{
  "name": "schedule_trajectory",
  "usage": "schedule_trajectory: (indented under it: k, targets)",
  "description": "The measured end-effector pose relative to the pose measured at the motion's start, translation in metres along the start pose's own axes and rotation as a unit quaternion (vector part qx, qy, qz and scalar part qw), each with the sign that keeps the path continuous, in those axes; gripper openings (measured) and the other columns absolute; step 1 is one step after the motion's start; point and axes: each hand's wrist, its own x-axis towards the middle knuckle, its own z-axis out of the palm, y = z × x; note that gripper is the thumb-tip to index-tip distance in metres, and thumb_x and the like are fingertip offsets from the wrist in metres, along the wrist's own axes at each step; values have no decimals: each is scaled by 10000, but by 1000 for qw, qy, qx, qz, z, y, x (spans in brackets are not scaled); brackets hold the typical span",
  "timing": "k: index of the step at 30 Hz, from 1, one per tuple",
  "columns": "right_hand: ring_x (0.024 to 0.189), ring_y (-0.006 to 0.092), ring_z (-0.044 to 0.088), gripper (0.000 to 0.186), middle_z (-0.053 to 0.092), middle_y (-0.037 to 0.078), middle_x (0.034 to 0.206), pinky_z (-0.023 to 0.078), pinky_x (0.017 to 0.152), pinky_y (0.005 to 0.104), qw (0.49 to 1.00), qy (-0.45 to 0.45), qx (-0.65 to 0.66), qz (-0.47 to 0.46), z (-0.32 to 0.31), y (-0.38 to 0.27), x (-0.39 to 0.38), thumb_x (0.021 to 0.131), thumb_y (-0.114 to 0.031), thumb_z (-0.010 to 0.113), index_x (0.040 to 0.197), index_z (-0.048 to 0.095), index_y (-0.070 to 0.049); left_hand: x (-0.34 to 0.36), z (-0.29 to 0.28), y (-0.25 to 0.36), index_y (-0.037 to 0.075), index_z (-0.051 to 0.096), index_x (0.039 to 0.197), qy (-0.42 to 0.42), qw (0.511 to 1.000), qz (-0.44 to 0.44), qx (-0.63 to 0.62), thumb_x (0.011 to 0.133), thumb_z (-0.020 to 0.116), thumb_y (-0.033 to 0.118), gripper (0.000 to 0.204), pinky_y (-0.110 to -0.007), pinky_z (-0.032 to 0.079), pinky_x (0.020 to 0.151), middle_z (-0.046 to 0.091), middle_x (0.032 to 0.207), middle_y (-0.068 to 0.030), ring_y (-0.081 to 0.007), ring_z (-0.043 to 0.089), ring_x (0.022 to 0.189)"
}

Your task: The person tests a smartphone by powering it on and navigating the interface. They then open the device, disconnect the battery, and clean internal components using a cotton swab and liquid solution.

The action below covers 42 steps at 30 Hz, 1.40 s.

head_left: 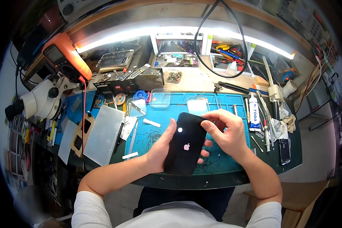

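Note:
A black smartphone (184,159) is held tilted above the blue work mat, its dark face toward me with a small pale logo lit in the middle and a bright round spot higher up. My left hand (160,150) wraps the phone from the left, thumb along that edge and fingertips showing past the right edge. At the upper right corner, my right hand (230,133) has thumb and forefinger closed in a pinch on the phone's edge. Whether anything small sits between those fingers cannot be made out.
Clear plastic boxes (160,98) stand on the mat (171,117)'s far side. White strips (152,122) lie left. A glue tube (254,114), tweezers, syringe and another phone (285,151) lie right. Farther left are a translucent case (104,135), a microscope (41,100) and an orange multimeter (66,57).

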Motion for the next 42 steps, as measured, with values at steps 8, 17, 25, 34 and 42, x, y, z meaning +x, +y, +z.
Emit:
schedule_trajectory:
  k: [8, 17, 25, 34, 42]
  targets:
    - [641, 50, 589, 163, 688, 31, 753, 457, 570, 215, 998, 4, 47, 29, -2, 4, 0, 981, -142, 711, 941, 752, 11, 2, 1, 1, 93, 351, 1559, -10, 1000, -20, 1, 1029, 177, 722, 840, -443, 569, 966, 584, 1367, -205, -288, 657, 1130]
    - [647, 64, 526, 237, 630, 44, 850, 441, 575, 208, 985, 18, 155, -76, -14, -23, -7, 1052, -17, 520, 1245, 657, -19, -3, 1, 4, 87, 372, 1550, 11, 998, -5, -56, 1061, 191, 672, 784, -445, 571, 937, 591, 1374, -207, -296, 663, 1111]
    - [600, 240, 677, 157, 728, 172, 832, 492, 503, 285, 760, -341, 525, -175, 0, -144, -33, 859, -91, 813, 923, 780, 49, 2, -4, 2, 85, 416, 1495, 1, 1000, 22, -15, 1066, 213, 663, 748, -404, 598, 869, 631, 1306, -187, -271, 687, 1047]
    - [619, 265, 675, 168, 723, 196, 883, 504, 521, 292, 699, -386, 584, -145, 16, -147, -41, 875, -97, 805, 975, 779, 35, 0, -6, 2, 89, 411, 1505, -5, 1000, 25, -13, 1075, 184, 646, 739, -403, 583, 881, 618, 1331, -187, -282, 680, 1052]
    - [628, 127, 565, 293, 612, 77, 768, 449, 578, 256, 928, -88, 362, -13, -2, -61, 2, 1051, -130, 581, 774, 525, -53, -5, -4, 5, 93, 436, 1472, 0, 999, 25, -30, 1063, 241, 666, 731, -416, 597, 877, 640, 1297, -182, -273, 690, 1034]
